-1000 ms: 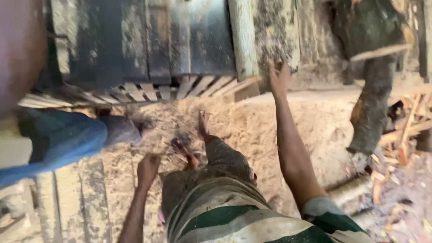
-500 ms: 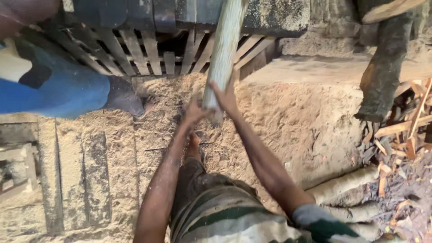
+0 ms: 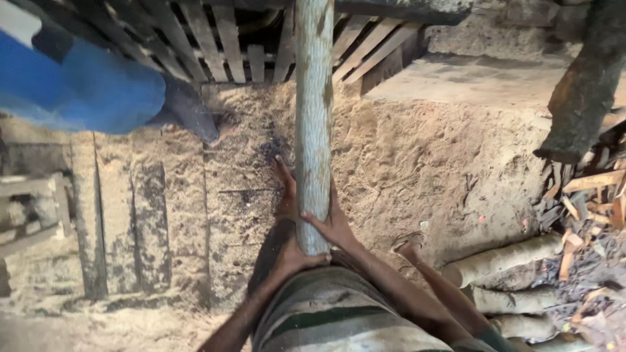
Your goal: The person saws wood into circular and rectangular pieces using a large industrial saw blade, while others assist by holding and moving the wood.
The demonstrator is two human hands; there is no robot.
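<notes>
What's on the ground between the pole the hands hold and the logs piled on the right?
In the head view, mostly sawdust-covered ground between the pole and the logs, plus a sandalled foot.

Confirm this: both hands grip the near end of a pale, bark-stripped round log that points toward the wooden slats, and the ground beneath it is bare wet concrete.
Not quite. In the head view both hands, left and right, do grip the near end of the pale, bark-stripped round log pointing toward the wooden slats, but the ground beneath is covered in dry tan sawdust, not bare wet concrete.

pale, peeled wooden log [image 3: 313,124], matt and smooth; loose, grainy sawdust [image 3: 417,169] beneath.
</notes>
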